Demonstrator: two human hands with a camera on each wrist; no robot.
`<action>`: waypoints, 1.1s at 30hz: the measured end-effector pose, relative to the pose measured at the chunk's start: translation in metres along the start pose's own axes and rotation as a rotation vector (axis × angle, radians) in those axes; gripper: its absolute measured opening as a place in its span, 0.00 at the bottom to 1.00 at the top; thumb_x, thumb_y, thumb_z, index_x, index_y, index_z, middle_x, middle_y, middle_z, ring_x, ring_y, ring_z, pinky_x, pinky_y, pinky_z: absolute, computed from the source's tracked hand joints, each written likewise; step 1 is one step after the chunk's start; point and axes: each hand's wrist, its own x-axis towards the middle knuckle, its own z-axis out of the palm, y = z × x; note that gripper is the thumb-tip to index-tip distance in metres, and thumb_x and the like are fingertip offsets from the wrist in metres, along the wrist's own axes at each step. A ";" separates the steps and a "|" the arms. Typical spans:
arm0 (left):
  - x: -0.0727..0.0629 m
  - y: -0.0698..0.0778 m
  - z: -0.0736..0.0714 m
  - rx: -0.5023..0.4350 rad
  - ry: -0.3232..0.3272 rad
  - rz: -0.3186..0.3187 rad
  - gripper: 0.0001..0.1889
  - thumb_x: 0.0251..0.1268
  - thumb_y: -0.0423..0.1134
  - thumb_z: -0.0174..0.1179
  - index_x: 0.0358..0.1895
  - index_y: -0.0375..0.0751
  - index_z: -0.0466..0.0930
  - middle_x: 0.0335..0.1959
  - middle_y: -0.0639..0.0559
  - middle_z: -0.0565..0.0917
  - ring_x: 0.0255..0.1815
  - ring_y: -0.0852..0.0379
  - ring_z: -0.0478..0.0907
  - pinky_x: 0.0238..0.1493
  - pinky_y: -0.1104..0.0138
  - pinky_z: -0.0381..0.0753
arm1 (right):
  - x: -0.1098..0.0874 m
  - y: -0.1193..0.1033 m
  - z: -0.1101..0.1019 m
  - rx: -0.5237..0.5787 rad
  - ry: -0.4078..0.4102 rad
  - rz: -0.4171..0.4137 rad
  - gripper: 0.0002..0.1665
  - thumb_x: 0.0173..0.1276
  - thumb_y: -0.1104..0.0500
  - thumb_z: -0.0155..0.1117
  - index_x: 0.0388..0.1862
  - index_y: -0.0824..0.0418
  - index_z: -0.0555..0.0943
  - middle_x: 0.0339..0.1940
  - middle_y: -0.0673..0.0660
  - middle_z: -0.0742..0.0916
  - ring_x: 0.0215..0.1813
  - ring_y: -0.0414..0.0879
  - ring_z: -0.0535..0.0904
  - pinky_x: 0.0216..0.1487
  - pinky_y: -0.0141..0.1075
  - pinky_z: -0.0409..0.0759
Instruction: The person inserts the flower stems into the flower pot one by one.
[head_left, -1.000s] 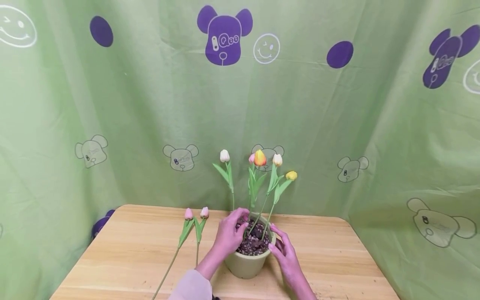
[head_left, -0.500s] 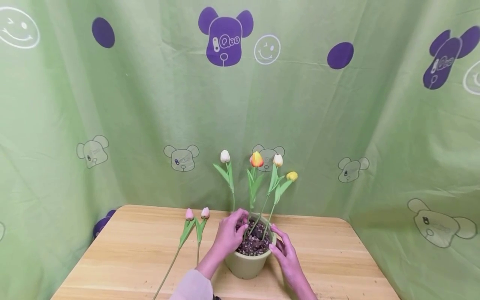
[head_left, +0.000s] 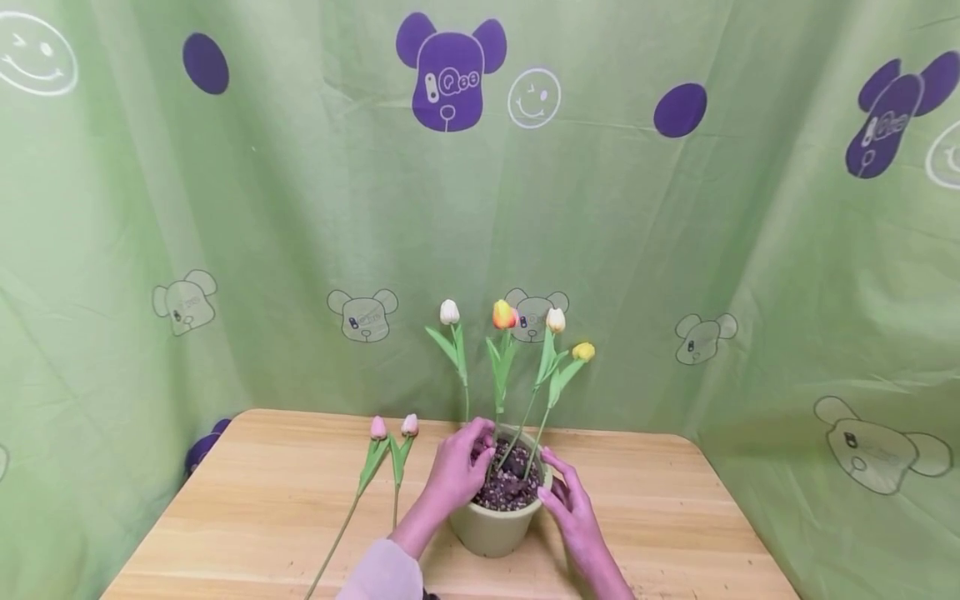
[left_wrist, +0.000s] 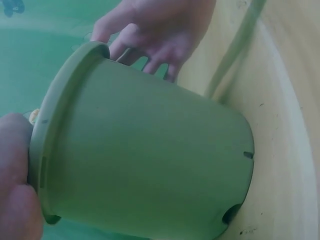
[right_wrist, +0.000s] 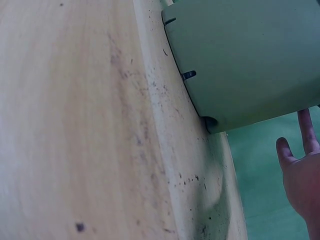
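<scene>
My left hand (head_left: pixel 455 471) reaches over the flowerpot's left rim, fingertips pinching the stem of an orange-yellow tulip (head_left: pixel 503 315) low near the soil. The hand covers part of that stem. Dark soil (head_left: pixel 510 497) fills the green flowerpot (head_left: pixel 491 533), which stands upright on the table. Also rising from it are a white tulip (head_left: pixel 449 312), a cream tulip (head_left: pixel 556 320) and a yellow tulip (head_left: pixel 583 351); a pink bloom is mostly hidden behind the orange one. My right hand (head_left: pixel 573 517) rests its thumb and fingertips against the pot's right side, fingers spread in the left wrist view.
Two pink tulips, a left one (head_left: pixel 378 428) and a right one (head_left: pixel 408 425), lie on the wooden table (head_left: pixel 667 517) left of the pot. Dark crumbs (right_wrist: pixel 196 178) dot the tabletop in the right wrist view. A green printed curtain (head_left: pixel 600 208) surrounds the table.
The orange-yellow tulip's bloom has shifted left, passing in front of the pink one. Both hands and the pot stay nearly where they were.
</scene>
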 end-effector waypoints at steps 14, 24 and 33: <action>0.005 0.003 0.000 -0.150 0.007 -0.093 0.06 0.72 0.37 0.63 0.47 0.42 0.82 0.37 0.56 0.84 0.39 0.63 0.79 0.42 0.71 0.83 | 0.000 0.001 0.000 -0.011 0.010 0.021 0.32 0.79 0.65 0.55 0.80 0.60 0.63 0.84 0.64 0.60 0.69 0.29 0.73 0.67 0.27 0.74; 0.012 0.001 -0.006 -0.166 -0.030 -0.092 0.12 0.73 0.37 0.62 0.56 0.42 0.81 0.40 0.52 0.86 0.40 0.61 0.81 0.45 0.70 0.84 | 0.000 0.001 0.001 -0.001 0.004 0.027 0.33 0.79 0.66 0.54 0.80 0.60 0.63 0.84 0.62 0.61 0.68 0.27 0.73 0.67 0.26 0.74; 0.012 -0.002 -0.007 -0.146 -0.019 -0.031 0.07 0.74 0.37 0.62 0.50 0.43 0.83 0.40 0.53 0.86 0.40 0.61 0.82 0.46 0.69 0.86 | 0.000 -0.002 0.001 0.006 -0.002 0.012 0.32 0.79 0.66 0.54 0.79 0.63 0.63 0.84 0.64 0.60 0.69 0.27 0.72 0.67 0.26 0.73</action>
